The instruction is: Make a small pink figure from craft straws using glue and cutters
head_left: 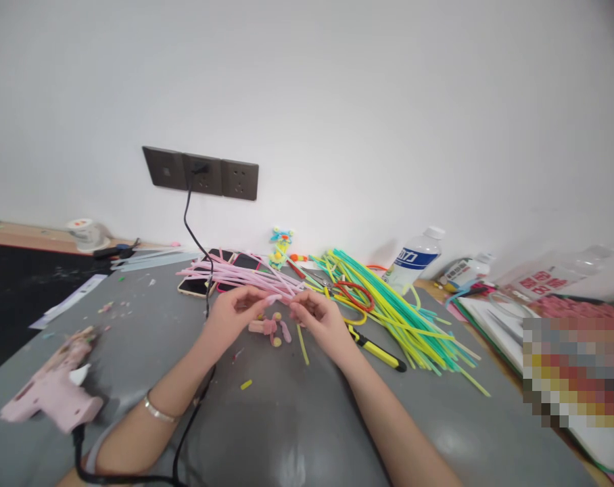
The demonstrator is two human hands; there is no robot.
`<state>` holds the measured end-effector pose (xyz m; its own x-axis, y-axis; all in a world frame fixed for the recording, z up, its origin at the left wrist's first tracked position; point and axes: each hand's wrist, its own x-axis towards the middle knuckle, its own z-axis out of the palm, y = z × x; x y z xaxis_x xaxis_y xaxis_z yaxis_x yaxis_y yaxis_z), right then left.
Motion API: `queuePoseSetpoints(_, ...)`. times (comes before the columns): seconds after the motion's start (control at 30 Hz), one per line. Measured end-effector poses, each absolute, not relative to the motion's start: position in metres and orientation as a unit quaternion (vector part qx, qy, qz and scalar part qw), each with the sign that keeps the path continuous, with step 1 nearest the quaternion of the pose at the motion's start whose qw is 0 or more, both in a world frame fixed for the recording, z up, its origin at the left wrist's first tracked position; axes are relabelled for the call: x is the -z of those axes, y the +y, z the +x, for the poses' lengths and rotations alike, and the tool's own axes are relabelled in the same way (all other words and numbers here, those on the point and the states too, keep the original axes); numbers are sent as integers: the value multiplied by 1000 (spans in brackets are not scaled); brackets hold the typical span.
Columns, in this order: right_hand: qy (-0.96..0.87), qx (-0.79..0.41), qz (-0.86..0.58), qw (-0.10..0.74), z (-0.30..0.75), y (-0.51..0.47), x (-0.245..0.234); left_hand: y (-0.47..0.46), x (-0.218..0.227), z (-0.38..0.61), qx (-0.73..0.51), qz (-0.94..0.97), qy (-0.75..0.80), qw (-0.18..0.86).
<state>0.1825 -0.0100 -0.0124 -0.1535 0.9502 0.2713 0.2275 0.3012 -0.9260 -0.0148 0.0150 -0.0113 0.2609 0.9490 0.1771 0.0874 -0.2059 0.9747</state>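
Over the middle of the grey table, my left hand (241,312) pinches a small pale pink piece of pipe cleaner (273,299) between thumb and fingers. Close to it on the right, my right hand (320,321) has its fingertips pressed together; what they hold is too small to make out. Below both hands lie small pink and yellow coiled pipe-cleaner pieces (264,327). Just behind my fingers is a bundle of pink pipe cleaners (236,272). A short yellow-green pipe cleaner (303,345) lies beside my right hand.
Yellow and green pipe cleaners (403,318), scissors (355,296) and a yellow-black cutter (378,352) lie right. A pink glue gun (58,392) sits left; a black cable (186,216) runs past my left arm to the wall socket. A bottle (416,257) stands behind.
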Motion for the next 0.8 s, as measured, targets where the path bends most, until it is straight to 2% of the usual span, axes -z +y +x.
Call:
queuePoseSetpoints(0.1, -743, -210, -510, 379, 178, -15, 15, 26, 18, -25, -428, 672, 452, 401)
queuePoseSetpoints(0.17, -774, -141, -529, 318, 173, -19, 17, 28, 22, -28, -385, 702, 475, 365)
queuePoseSetpoints(0.33, -788, -99, -548, 261, 163, -24, 25, 21, 27, -23, -338, 685, 485, 427)
queuePoseSetpoints(0.57, -778, -123, -553, 272, 158, -25, 29, 16, 24, -19, -341, 596, 440, 579)
queuePoseSetpoints(0.67, -765, -135, -547, 312, 161, -22, 31, 17, 21, -20, -351, 586, 440, 583)
queuePoseSetpoints(0.8, -731, -185, -537, 379, 170, -14, 29, 19, 15, -21, -404, 597, 449, 528)
